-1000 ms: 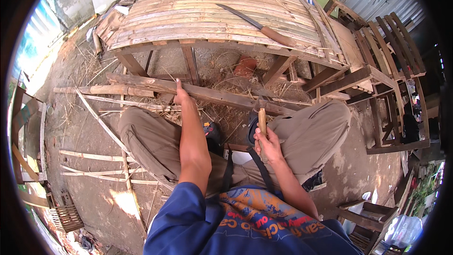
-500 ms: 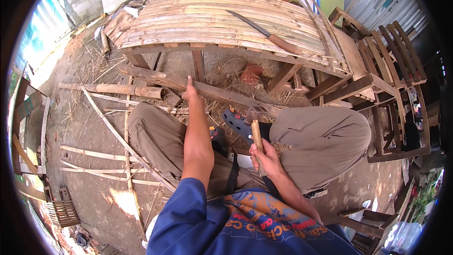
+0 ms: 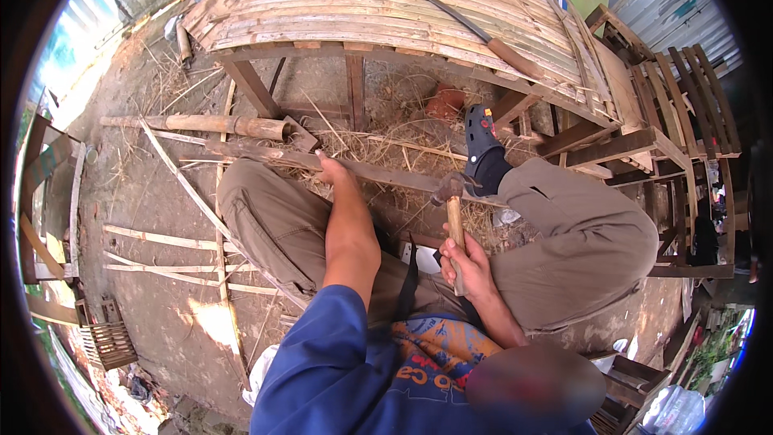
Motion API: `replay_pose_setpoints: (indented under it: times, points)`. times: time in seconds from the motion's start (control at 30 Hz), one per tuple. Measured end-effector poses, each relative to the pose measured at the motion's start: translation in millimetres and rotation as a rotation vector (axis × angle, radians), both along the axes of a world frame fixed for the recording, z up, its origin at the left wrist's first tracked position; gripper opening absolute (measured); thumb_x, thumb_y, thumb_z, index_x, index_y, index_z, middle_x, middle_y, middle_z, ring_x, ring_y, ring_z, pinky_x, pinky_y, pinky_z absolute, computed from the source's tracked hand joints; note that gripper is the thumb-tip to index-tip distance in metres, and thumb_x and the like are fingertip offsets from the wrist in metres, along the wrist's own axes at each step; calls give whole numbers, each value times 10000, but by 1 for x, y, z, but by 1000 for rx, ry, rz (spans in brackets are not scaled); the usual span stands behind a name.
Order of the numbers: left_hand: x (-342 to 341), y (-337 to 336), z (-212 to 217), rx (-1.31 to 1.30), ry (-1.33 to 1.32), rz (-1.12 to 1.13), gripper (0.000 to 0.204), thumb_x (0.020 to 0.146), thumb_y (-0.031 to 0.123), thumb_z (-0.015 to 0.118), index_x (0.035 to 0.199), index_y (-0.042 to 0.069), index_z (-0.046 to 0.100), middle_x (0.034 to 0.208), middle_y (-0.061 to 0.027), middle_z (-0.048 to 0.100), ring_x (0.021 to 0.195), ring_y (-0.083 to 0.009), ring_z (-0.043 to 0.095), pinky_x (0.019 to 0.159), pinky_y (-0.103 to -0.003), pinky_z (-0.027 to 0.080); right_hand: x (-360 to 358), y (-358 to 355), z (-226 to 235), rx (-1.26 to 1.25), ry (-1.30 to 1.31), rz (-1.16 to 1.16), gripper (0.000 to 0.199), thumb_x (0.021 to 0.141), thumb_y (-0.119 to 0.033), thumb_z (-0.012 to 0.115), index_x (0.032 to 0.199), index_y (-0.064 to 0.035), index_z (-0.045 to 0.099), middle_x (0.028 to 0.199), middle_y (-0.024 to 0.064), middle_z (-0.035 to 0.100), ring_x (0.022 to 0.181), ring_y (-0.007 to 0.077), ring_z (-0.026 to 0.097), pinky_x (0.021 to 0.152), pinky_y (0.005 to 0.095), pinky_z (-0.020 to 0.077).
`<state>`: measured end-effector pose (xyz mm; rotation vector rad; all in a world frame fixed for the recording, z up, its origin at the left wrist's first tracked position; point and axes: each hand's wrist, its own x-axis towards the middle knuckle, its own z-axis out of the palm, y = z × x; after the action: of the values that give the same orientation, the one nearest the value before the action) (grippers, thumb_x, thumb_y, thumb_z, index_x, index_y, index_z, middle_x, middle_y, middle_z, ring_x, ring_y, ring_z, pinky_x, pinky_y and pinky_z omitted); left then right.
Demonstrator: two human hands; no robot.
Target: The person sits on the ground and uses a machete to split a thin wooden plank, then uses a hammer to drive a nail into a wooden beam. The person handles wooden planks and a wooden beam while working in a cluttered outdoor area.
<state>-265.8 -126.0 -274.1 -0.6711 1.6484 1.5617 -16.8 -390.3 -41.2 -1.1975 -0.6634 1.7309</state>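
I sit on the ground with a long dark wooden bar (image 3: 378, 171) lying across my legs. My left hand (image 3: 332, 170) presses down on the bar near its middle, fingers closed over it. My right hand (image 3: 465, 264) grips the wooden handle of a hammer (image 3: 452, 193), whose metal head is raised just above the bar, to the right of my left hand. My right foot in a dark shoe (image 3: 481, 147) rests beyond the bar.
A slatted bamboo bench (image 3: 386, 8) stands ahead, with a long knife (image 3: 483, 34) lying on top. Bamboo poles (image 3: 205, 124) and thin strips (image 3: 161, 238) lie on the dirt at left. Wooden frames (image 3: 676, 105) stack at right. A small crate (image 3: 106, 344) sits lower left.
The hammer has swung up and forward, its head now over the bar. My left hand has stayed on the bar. The view has shifted slightly closer.
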Motion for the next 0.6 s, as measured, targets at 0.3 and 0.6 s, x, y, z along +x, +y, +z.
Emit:
replay_pose_setpoints:
  times: [0.3, 0.6]
  points:
    - [-71, 3, -23, 18, 92, -78, 770, 870, 422, 755, 1345, -121, 485, 1280, -251, 618, 1079, -395, 655, 950, -483, 527, 20, 22, -13, -102, 49, -38, 395, 1059, -238, 525, 1392, -37, 458, 864, 26, 492, 528, 75, 435, 464, 236, 385]
    - [-44, -39, -97, -265, 365, -773, 716, 862, 426, 742, 1337, -61, 518, 1231, -179, 619, 1079, -308, 623, 831, -479, 558, 38, 66, -46, -262, 230, 27, 366, 1028, -214, 588, 1331, -44, 472, 849, 17, 501, 546, 81, 461, 461, 239, 390]
